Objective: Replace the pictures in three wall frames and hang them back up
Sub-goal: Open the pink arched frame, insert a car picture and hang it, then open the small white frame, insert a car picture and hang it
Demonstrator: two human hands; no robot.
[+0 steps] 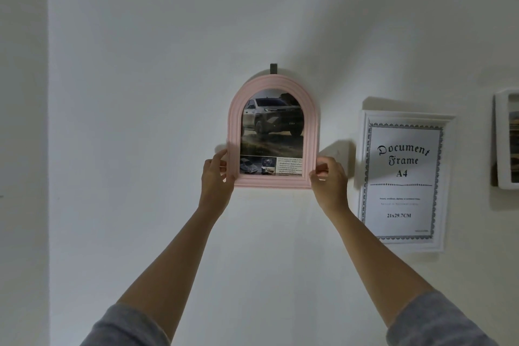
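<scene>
against the white wall, the left hand (217,177) and right hand (327,177) are each gripping a lower corner of the pink arched frame (273,132) just under the dark hook (273,68), probably needing level, even handling while seating it.

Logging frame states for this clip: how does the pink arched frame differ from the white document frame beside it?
The pink arched frame has a rounded top; the white document frame is rectangular. The pink one shows a truck picture, the white one its stock "Document Frame A4" insert. Both hands, left hand and right hand, grip the pink one; nobody touches the white one. Both are against the wall.
</scene>
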